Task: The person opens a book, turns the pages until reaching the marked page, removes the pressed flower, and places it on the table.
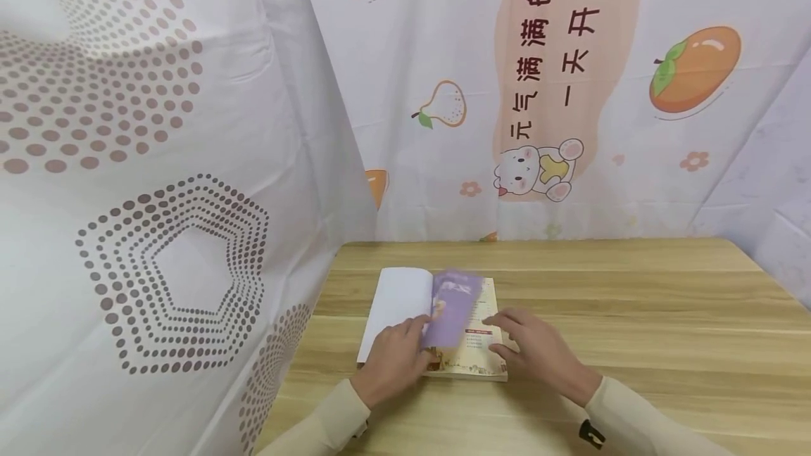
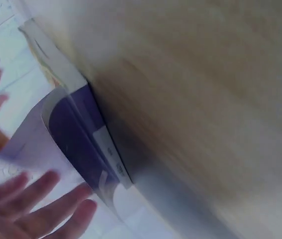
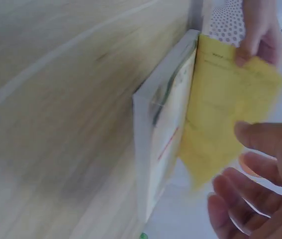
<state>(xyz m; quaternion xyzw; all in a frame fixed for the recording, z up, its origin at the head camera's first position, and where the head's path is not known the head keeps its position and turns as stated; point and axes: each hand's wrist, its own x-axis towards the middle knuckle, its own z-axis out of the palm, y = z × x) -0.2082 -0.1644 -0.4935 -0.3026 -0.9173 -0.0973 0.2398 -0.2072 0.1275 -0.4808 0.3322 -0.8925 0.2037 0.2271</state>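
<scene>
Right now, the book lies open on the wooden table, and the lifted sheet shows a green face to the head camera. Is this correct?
Not entirely: the head view shows that the face of the lifted sheet is purple, not green. The book does lie open on the wooden table.

Materials and finish: book [image 1: 478, 352], table [image 1: 665, 315], wall hangings [image 1: 405, 41].
Book: paper; white page [image 1: 400, 301] smooth and matt; purple leaf [image 1: 451, 309] thin, flexible, printed paper, its yellow reverse matt. Table: wood-grain surface, smooth, with a low sheen. Wall hangings: printed cloth, matt, lightly creased. Sleeves [image 1: 627, 410]: soft-looking matt cloth.
</scene>
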